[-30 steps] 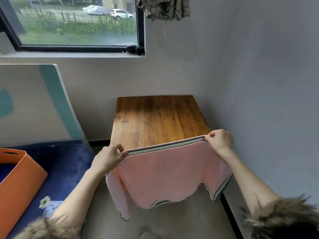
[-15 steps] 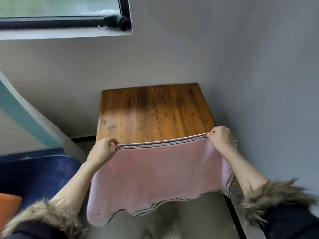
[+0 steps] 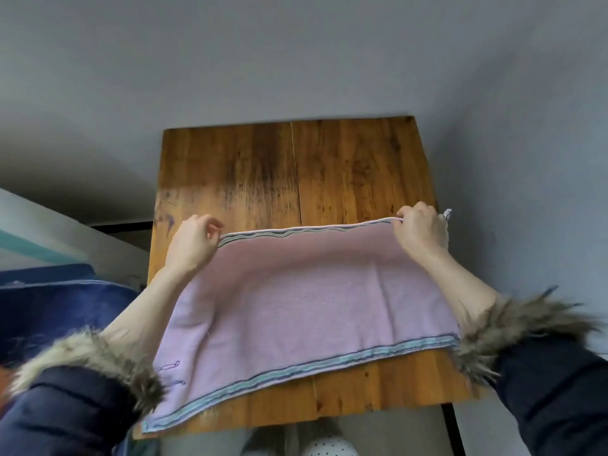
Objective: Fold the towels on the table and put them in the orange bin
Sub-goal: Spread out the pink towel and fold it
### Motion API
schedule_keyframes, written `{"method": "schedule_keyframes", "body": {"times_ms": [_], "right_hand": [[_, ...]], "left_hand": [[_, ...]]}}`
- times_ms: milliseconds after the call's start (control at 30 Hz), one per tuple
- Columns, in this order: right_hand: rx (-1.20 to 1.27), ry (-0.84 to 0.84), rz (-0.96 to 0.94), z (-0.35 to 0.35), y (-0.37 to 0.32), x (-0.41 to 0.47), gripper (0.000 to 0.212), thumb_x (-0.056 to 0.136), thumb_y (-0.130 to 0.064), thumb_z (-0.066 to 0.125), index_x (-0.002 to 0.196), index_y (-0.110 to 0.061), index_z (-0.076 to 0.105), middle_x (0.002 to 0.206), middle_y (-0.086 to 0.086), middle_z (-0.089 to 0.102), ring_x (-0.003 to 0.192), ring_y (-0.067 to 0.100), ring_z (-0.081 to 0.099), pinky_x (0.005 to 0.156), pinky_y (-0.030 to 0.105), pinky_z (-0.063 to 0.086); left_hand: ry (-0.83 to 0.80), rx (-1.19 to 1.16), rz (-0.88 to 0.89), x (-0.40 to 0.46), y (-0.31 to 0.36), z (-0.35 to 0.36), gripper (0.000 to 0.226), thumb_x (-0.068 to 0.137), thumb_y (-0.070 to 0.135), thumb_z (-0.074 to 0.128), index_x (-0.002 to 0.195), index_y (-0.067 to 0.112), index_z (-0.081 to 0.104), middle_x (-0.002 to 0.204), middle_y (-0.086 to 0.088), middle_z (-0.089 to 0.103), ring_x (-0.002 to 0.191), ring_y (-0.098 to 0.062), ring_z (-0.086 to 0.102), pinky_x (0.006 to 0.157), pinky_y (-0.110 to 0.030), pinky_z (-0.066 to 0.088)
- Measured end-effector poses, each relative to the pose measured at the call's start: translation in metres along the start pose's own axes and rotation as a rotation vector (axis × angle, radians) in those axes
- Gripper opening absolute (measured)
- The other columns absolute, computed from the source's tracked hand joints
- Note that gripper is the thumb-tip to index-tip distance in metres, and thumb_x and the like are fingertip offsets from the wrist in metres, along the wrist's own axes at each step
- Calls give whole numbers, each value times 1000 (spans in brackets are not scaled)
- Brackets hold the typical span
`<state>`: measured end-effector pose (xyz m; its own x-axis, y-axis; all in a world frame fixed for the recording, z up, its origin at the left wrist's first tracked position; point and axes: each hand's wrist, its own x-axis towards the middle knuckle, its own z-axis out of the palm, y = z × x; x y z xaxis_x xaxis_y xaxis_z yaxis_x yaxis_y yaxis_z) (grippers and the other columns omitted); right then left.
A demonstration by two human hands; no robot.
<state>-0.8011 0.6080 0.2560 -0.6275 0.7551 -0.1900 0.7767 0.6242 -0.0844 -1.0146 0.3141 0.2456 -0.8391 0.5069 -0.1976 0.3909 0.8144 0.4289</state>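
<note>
A pink towel (image 3: 306, 307) with striped borders lies spread over the near half of the wooden table (image 3: 296, 172). My left hand (image 3: 192, 243) pinches its far left corner and my right hand (image 3: 422, 233) pinches its far right corner, both just above the wood. The towel's near striped edge runs slanted across the table, with its left end hanging at the table's front left corner. The orange bin is out of view apart from a blurred orange patch (image 3: 4, 376) at the far left edge.
Grey walls close in behind and to the right of the table. A dark blue blanket (image 3: 49, 307) covers a seat at the left. A white and teal panel (image 3: 29, 238) leans beside it. Floor shows below the table's front edge.
The towel hung in the air in front of the table; now it is laid out on the tabletop. The view has tilted down, so the window and orange bin have left the frame.
</note>
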Motion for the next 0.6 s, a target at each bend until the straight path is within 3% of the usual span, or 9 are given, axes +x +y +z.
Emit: {"method": "schedule_keyframes", "body": {"times_ms": [233,400,500,600], "right_hand": [[66,-153,-79,47,-33,-10,41,93,-23,48,131,-10,48,133,15,48,121,33,43,100,41,34],[108,-368,-106,99,-92,-51,54,95,-34,46,144,-17,30,151,10,26,137,26,25,109,38,25],[99,-454,-97,124,-140,-72,70,90,-45,50,148,-27,14,158,4,2,144,24,3,112,48,17],[55,-518,-89,139,-185,-85,96,78,-60,59,147,-37,-5,155,0,-22,142,28,-18,107,64,10]], "left_hand": [[-154,-80,-25,-10,-53,37,23,91,11,53,113,12,61,115,-12,55,106,-26,53,90,-33,40],[-181,-132,-137,-23,-112,48,24,94,13,49,116,10,58,118,-14,52,98,-23,54,83,-31,43],[-147,-153,-212,-23,-142,47,24,93,17,50,116,11,56,116,-11,52,96,-17,51,84,-32,43],[-159,-172,-274,-17,-160,44,22,90,28,56,109,17,56,105,-5,56,85,-12,51,72,-24,42]]}}
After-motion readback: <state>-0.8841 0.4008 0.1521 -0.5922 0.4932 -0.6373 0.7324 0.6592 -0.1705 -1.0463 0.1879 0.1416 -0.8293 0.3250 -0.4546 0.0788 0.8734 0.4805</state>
